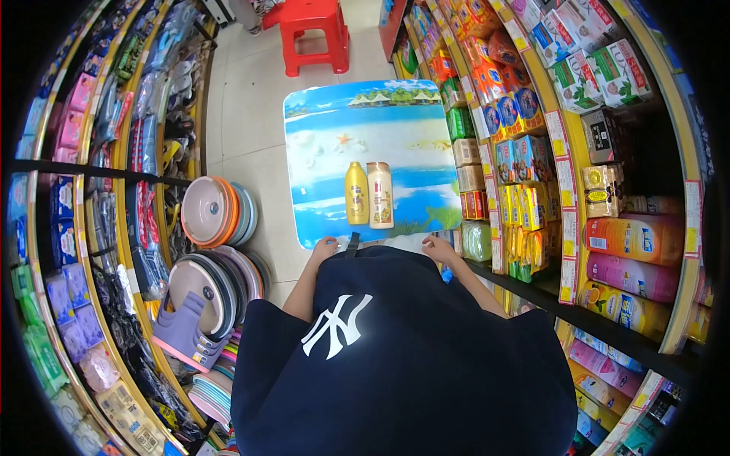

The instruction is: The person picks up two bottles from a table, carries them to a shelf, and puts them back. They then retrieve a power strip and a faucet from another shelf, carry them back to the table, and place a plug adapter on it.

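Clock positions read from the middle of the table (365,121), 12 being away from the wearer. Tabletop: beach print, rounded corners.

Two bottles, one gold (356,196) and one cream (380,199), sit just beside each other at about 6 o'clock, near the table's near edge, tops toward 12. The gold bottle is to the left of the cream bottle. Standing or lying: cannot tell.

Left hand (327,245): at 7, by the near edge, fingers bent; whether they pinch the edge, cannot tell. Gold bottle is the nearer of the two to it.

Right hand (438,248): at 5, also by the near edge, fingers loosely curled; contact or pinch, cannot tell. Cream bottle is the nearer to it.

Dark garment (411,357) with white emblem (337,325) fills the view at 6.

Surroundings: red stool (313,30) at 11, on the tiled floor (243,121); stacked basins (204,213) between 8 and 9; boxed soap (597,76) on shelving at 2; bottles in orange, purple and yellow (631,275) shelved at 4.
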{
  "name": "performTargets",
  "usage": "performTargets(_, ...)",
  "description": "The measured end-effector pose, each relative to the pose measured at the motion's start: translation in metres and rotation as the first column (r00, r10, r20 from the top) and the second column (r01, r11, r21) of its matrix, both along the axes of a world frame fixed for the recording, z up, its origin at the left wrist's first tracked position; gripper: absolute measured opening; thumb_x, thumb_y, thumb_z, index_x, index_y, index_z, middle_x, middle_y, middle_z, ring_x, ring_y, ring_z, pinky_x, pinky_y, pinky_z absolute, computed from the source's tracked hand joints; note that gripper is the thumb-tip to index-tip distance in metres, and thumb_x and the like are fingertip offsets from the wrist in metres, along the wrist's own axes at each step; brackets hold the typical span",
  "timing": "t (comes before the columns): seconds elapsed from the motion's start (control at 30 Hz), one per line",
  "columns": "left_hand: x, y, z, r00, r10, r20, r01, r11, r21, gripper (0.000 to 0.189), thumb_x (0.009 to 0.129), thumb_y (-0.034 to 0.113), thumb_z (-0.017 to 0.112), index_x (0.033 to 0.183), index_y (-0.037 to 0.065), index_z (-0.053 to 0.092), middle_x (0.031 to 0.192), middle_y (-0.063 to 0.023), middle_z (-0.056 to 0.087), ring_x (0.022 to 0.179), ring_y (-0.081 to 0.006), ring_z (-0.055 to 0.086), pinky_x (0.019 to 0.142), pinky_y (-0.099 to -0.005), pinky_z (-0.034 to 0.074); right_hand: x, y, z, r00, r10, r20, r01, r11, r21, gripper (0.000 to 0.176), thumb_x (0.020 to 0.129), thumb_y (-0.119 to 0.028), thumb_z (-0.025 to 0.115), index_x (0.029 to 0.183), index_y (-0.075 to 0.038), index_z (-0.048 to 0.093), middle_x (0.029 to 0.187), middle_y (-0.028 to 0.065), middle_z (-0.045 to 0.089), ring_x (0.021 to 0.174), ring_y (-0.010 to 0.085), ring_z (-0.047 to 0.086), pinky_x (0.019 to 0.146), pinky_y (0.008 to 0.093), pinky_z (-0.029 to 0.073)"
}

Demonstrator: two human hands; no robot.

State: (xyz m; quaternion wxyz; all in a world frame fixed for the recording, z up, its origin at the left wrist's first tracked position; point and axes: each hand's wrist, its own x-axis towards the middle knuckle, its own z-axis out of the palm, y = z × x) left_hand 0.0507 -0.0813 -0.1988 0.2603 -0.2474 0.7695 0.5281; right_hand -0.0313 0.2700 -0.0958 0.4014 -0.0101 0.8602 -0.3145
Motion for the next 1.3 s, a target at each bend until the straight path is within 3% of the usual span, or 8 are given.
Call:
performTargets(0.47, 0.005, 0.003, 0.002, 0.999, 0.033, 0.043, -0.033, 0.999, 0.000, 0.033, 0.066, 0.026, 0.054, 0.089, 0.002, 0.054, 0.075, -0.0163, 0.057, 0.068, -0.0236, 0.056, 0.062, -0.0304, 0.043, -0.006, -0.002, 0.001, 0.999, 0.036, -0.004, -0.036, 0.999, -0.012, 0.031, 0.066, -0.023, 0.054, 0.091, -0.005, 0.054, 0.075, 0.0132, 0.057, 0.071, 0.0244, 0.055, 0.064, 0.0320, 0.043)
performTargets(0.6, 0.006, 0.009, 0.015, 1.000, -0.013, 0.000, 0.013, 0.998, -0.057, 0.031, 0.068, 0.024, 0.053, 0.089, 0.001, 0.054, 0.069, -0.0147, 0.057, 0.061, -0.0208, 0.055, 0.058, -0.0293, 0.042, -0.002, 0.000, -0.001, 0.997, 0.075, -0.023, -0.075, 0.997, 0.006, 0.030, 0.068, -0.022, 0.054, 0.092, -0.005, 0.052, 0.070, 0.0079, 0.056, 0.063, 0.0167, 0.054, 0.057, 0.0278, 0.043)
performTargets(0.93, 0.020, 0.023, 0.000, 0.972, 0.195, 0.132, -0.207, 0.974, 0.087, 0.029, 0.072, 0.024, 0.053, 0.091, 0.002, 0.052, 0.074, -0.0096, 0.055, 0.062, -0.0160, 0.052, 0.055, -0.0279, 0.043, -0.003, 0.003, -0.034, 0.988, 0.146, 0.057, -0.148, 0.988, 0.032, 0.031, 0.066, -0.022, 0.054, 0.093, -0.006, 0.053, 0.070, 0.0082, 0.056, 0.064, 0.0185, 0.055, 0.058, 0.0290, 0.043)
performTargets(1.03, 0.016, 0.022, -0.012, 0.991, -0.111, 0.071, 0.121, 0.979, -0.162, 0.032, 0.070, 0.028, 0.054, 0.092, 0.004, 0.053, 0.068, -0.0111, 0.056, 0.063, -0.0188, 0.054, 0.058, -0.0305, 0.043, -0.015, -0.006, -0.046, 0.952, 0.297, 0.069, -0.299, 0.954, 0.023, 0.032, 0.066, -0.025, 0.052, 0.093, -0.008, 0.054, 0.075, 0.0122, 0.057, 0.068, 0.0237, 0.055, 0.061, 0.0317, 0.043)
performTargets(1.07, 0.021, 0.025, -0.038, 0.998, -0.024, 0.064, 0.031, 0.994, -0.101, 0.035, 0.068, 0.032, 0.055, 0.092, 0.006, 0.053, 0.067, -0.0124, 0.057, 0.064, -0.0214, 0.055, 0.060, -0.0318, 0.043, -0.016, -0.007, -0.061, 0.956, 0.294, 0.020, -0.294, 0.954, 0.054, 0.031, 0.067, -0.026, 0.052, 0.093, -0.008, 0.054, 0.075, 0.0123, 0.057, 0.070, 0.0245, 0.055, 0.062, 0.0327, 0.043)
performTargets(1.17, -0.008, 0.032, -0.018, 0.982, -0.031, 0.184, 0.049, 0.995, -0.092, 0.037, 0.067, 0.033, 0.055, 0.093, 0.007, 0.053, 0.080, -0.0152, 0.058, 0.077, -0.0258, 0.055, 0.070, -0.0336, 0.042, -0.036, -0.020, -0.085, 0.942, 0.329, 0.062, -0.328, 0.944, -0.014, 0.035, 0.067, -0.026, 0.054, 0.096, -0.007, 0.052, 0.083, 0.0122, 0.057, 0.078, 0.0245, 0.054, 0.068, 0.0324, 0.042)
performTargets(1.27, -0.039, 0.037, -0.023, 0.966, -0.144, 0.216, 0.160, 0.985, -0.057, 0.043, 0.068, 0.032, 0.049, 0.102, 0.006, 0.048, 0.093, -0.0157, 0.054, 0.088, -0.0300, 0.051, 0.078, -0.0360, 0.039, -0.065, -0.045, -0.101, 0.937, 0.337, 0.092, -0.335, 0.942, -0.037, 0.039, 0.067, -0.027, 0.055, 0.099, -0.006, 0.051, 0.089, 0.0126, 0.055, 0.085, 0.0248, 0.052, 0.073, 0.0318, 0.041)
performTargets(1.3, -0.046, 0.040, -0.029, 0.984, -0.130, 0.121, 0.146, 0.980, -0.132, 0.043, 0.068, 0.030, 0.050, 0.104, 0.006, 0.046, 0.092, -0.0164, 0.054, 0.088, -0.0310, 0.051, 0.078, -0.0366, 0.039, -0.065, -0.048, -0.123, 0.944, 0.326, 0.046, -0.327, 0.945, 0.020, 0.046, 0.067, -0.029, 0.056, 0.104, -0.005, 0.046, 0.096, 0.0138, 0.053, 0.090, 0.0259, 0.051, 0.076, 0.0320, 0.040)
